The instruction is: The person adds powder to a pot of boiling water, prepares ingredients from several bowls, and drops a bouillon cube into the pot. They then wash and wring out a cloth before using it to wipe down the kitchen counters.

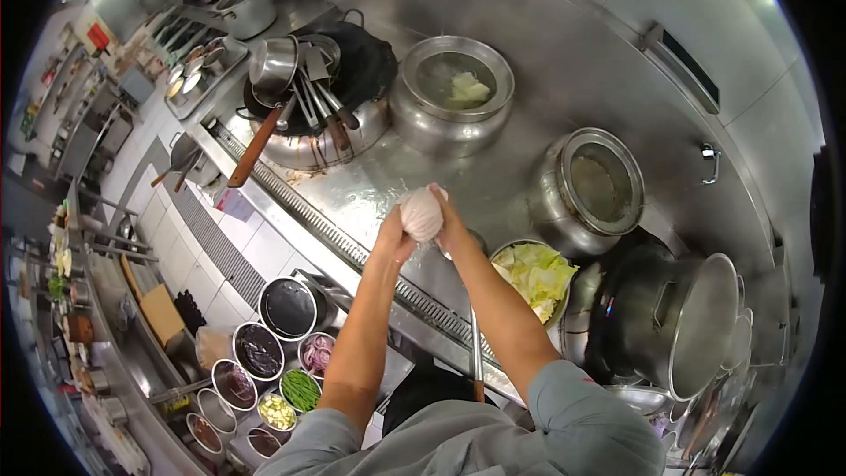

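My left hand and my right hand are closed from both sides around a pale, rounded, wrinkled bundle that looks like wadded cloth. They hold it above the wet steel counter, and the palms and most fingertips are hidden. Just below my right forearm, a long-handled metal utensil leans across the counter's front edge; its head is mostly covered by my wrist. Right of that forearm sits a bowl of cut cabbage leaves.
Behind my hands stand a steel pot with pale leaves in water and another pot. Stacked pans and ladles fill a wok at left, one wooden handle jutting forward. A large pot stands right. Ingredient tubs cluster lower left.
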Tool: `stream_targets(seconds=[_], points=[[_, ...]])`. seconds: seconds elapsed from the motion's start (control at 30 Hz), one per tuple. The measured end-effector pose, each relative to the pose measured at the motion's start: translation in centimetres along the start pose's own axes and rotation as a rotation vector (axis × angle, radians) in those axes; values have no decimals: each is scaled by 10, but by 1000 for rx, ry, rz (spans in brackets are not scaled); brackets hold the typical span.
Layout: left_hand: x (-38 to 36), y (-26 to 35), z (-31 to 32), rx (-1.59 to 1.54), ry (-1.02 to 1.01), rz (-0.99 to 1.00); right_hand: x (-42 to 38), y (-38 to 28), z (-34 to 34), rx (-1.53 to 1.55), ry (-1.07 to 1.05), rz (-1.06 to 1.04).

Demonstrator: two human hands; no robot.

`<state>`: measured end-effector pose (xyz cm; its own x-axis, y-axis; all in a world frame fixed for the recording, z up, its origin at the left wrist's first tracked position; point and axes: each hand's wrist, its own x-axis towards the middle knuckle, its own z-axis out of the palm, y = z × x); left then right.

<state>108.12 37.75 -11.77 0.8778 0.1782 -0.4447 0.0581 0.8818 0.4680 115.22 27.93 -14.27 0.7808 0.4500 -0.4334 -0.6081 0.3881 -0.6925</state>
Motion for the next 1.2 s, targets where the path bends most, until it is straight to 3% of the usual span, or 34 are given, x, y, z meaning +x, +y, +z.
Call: stream_targets(seconds=[0.07, 0.17, 0.23, 0.3, 0.4, 0.43, 0.53, 0.57, 0.67, 0.7, 0.73, 0.8, 0.87, 0.9, 1.0, 1.07, 1.13, 1.2], points=[[-3, -5, -1, -132, -68, -19, 7, 18, -6, 476, -218, 172], [10, -16, -56, -230, -162, -72, 14, 30, 0, 419, -209, 144], [-14, -8, -68, -48, 199, -153, 23, 32, 4, 356, -114, 121], [-32, -7, -71, 40, 543, -241, 32, 33, 0, 289, -189, 159], [-25, -10, -65, -326, 26, -214, 21, 43, 2, 93, -170, 225], [-5, -13, -73, -301, 60, -201, 15, 42, 6, 8, -146, 234], [59, -35, -115, -449, -18, -193, 11, 59, 3, 1, -15, -20], [59, -34, -107, -253, 67, -60, 22, 67, -8, -29, 129, 15], [42, -23, -69, 354, 331, 354, 29, 70, -24, 188, 278, 232], [43, -24, -59, 631, 362, 473, 30, 69, -28, 260, 141, 289], [36, -29, -52, 962, 303, 571, 29, 69, -33, 332, 4, 346], [15, -30, -28, 1164, 50, 997, 31, 63, -39, 314, -271, 422], [-7, -13, -15, 1372, -167, 1092, 32, 45, -34, 147, -532, 448], [-15, -7, -10, 1472, -288, 1131, 10, 12, -5, 124, -568, 555], [-22, 18, -12, 1528, -582, 1211, 10, -10, 10, 2, -639, 696], [-28, 30, -11, 1614, -739, 1207, 26, -4, 7, -118, -823, 662], [-29, 35, -11, 1650, -978, 1256, 36, -8, 13, -390, -911, 674], [-24, 26, -18, 1733, -1095, 1305, 40, -19, 30, -813, -886, 730]])
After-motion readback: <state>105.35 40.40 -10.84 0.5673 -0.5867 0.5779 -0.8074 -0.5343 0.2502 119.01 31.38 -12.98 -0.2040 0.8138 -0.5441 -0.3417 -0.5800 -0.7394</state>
